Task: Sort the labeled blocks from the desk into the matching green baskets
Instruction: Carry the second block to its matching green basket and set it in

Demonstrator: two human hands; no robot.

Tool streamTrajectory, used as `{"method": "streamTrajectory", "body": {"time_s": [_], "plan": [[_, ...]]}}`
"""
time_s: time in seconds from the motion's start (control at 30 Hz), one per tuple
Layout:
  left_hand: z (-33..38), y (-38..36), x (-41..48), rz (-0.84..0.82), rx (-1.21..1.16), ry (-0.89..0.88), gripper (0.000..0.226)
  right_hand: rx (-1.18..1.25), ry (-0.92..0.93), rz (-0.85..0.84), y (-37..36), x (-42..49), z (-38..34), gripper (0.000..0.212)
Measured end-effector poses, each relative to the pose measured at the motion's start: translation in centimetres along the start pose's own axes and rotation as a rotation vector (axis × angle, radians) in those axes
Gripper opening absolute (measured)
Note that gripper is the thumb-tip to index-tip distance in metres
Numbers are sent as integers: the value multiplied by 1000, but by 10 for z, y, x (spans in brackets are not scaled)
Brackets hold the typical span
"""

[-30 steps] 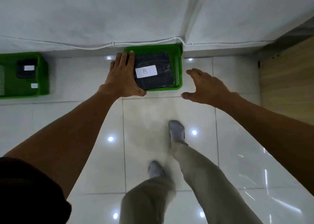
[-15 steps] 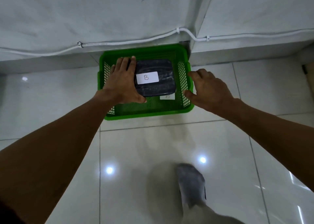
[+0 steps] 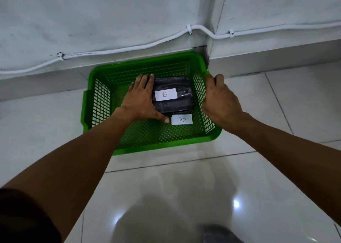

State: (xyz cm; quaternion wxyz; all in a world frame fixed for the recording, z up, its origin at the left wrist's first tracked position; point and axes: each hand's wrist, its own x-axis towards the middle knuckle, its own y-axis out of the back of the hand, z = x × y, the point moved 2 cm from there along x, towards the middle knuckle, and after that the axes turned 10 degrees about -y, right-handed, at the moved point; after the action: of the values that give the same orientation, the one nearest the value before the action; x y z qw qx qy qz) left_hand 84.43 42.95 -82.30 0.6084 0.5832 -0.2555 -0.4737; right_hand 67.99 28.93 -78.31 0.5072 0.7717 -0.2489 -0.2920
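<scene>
Since half a second ago the block (image 3: 173,95) has been going down into the basket (image 3: 147,146), the left hand (image 3: 142,99) going down with it, and the right hand (image 3: 220,100) has been shifting from just outside the right wall to lie over that wall's rim; the view is now closer, so the basket is filling more of the middle.

At far left the white cable (image 3: 110,51) is running along the foot of the wall, clipped in places, and climbing to the right past the corner. Below it the pale tiled floor (image 3: 46,124) is shining with lamp reflections.

The green basket is sitting on the floor against the skirting, just beside the wall corner. Inside it, the left hand is lying on the left part of the block, fingers spread flat over its top and left edge, thumb reaching along the near side toward the basket's bottom. Whether the block is already resting on the mesh bottom or is being held just above it, I cannot tell. The block is dark, wrapped in shiny film, and is lying flat in the far right part of the basket, close to the right wall. A white label (image 3: 166,94) marked B is showing on its top. A second label (image 3: 182,119) marked B is lying on the basket's bottom just in front of the block, beside the left thumb.

The right hand is curling over the right wall's rim, fingers bent, not touching the block; whether it is gripping the rim I cannot tell.

At the bottom right a grey foot (image 3: 219,233) is showing partly.
</scene>
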Motion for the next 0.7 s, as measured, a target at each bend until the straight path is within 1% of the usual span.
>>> {"method": "streamTrajectory", "body": {"time_s": [0.1, 0.23, 0.3, 0.4, 0.53, 0.7], "plan": [[-1, -6, 12, 12, -34, 4, 154, 31, -5, 39, -4, 2, 1, 61], [-1, -13, 23, 43, -56, 14, 153, 42, -22, 66, -7, 3, 0, 60], [0, -16, 25, 67, -57, 8, 150, 34, -19, 72, -8, 3, 1, 60], [2, -15, 29, 93, -54, -52, 141, 26, -10, 87, -9, 2, 2, 60], [2, -12, 32, 70, -85, -87, 139, 29, -7, 86, -9, 2, 1, 61], [2, -13, 34, 70, -99, -76, 139, 16, -5, 79, -9, 3, 2, 63]]}}
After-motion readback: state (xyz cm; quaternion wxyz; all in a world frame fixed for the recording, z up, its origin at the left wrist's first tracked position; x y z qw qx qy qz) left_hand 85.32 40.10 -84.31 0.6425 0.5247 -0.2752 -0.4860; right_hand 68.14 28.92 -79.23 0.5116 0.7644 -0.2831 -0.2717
